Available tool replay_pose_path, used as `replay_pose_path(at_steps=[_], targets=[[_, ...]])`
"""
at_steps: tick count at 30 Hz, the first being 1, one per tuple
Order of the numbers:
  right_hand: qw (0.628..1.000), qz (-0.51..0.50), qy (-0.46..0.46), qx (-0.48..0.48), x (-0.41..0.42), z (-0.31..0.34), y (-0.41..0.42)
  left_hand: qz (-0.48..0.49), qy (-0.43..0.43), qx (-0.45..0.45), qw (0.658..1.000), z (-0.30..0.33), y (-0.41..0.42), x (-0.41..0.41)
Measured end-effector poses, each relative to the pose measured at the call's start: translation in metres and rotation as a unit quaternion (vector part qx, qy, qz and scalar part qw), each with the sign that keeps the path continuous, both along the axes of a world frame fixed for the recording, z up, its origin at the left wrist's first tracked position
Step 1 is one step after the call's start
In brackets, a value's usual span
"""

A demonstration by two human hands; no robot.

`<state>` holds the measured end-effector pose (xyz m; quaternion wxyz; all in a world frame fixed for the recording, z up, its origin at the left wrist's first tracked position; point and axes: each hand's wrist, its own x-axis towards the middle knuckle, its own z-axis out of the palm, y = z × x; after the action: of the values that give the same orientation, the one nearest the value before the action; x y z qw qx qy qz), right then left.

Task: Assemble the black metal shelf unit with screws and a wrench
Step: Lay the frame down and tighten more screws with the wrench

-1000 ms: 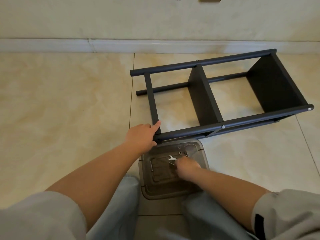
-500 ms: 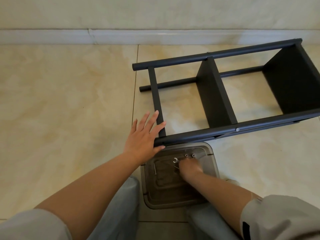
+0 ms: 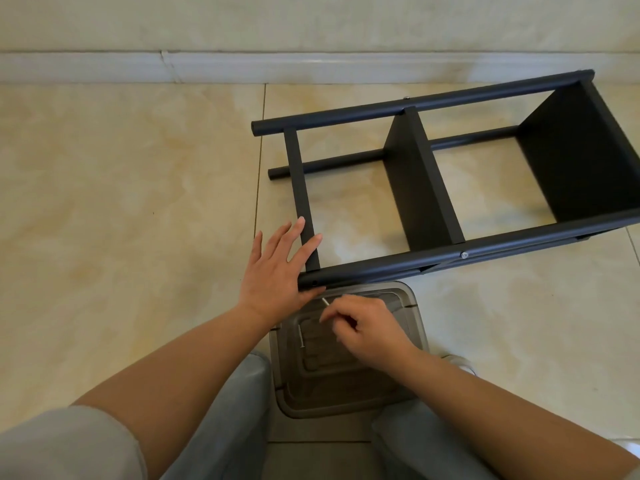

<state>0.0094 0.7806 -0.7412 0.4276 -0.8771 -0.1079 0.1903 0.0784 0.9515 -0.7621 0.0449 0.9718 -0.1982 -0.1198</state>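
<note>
Low in the frame, just right of centre, the right hand (image 3: 369, 332) has come up off the floor of the clear plastic tray (image 3: 414, 308), where half a second ago it was down among the small parts. Now its fingers (image 3: 330, 311) are curled and pinch a thin silver screw (image 3: 325, 302), tip pointing up and left toward the shelf. That suggests a fastener has been picked and the next step is seating it. A second long screw (image 3: 300, 336) lies at the tray's left side; the wrench seen earlier is hidden now, probably under the hand.

Just above, at centre, the left hand (image 3: 277, 271) lies flat, its fingers (image 3: 296, 233) straight and spread. The palm presses the near left end of the shelf unit (image 3: 415, 188), and the fingers lie along its short crossbar; it was braced there before too. An open hole (image 3: 314, 283) shows in the near rail right at the thumb, likely the target.

Farther off, the shelf lies on its side on the tiled floor (image 3: 121, 202), reaching toward the upper right, with a fitted screw head (image 3: 464, 255) on the near rail.
</note>
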Motion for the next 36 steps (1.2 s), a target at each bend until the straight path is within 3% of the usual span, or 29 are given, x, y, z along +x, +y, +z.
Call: replay_pose_path(at_steps=[8,14,21,27,31,36], targets=[[0.998,0.042,-0.037,-0.006,0.003,-0.004,0.005,0.074,0.026,-0.141,0.987,-0.005,-0.011,-0.005],[0.999,0.038,-0.018,-0.012,0.006,-0.003,0.011,0.092,0.035,-0.177,0.979,-0.008,-0.013,-0.007],[0.999,0.037,-0.004,-0.006,0.012,-0.004,0.012,0.095,0.037,-0.175,0.979,-0.007,-0.013,-0.007],[0.999,0.001,-0.040,0.007,0.017,-0.004,0.014,0.036,0.047,-0.182,0.981,-0.012,-0.002,-0.002],[0.995,-0.037,-0.090,-0.015,0.018,-0.004,0.018,-0.034,0.006,-0.124,0.992,-0.015,0.010,0.002],[0.994,-0.070,-0.071,-0.035,0.022,0.000,0.025,-0.053,-0.022,-0.060,0.997,-0.018,0.014,0.005]])
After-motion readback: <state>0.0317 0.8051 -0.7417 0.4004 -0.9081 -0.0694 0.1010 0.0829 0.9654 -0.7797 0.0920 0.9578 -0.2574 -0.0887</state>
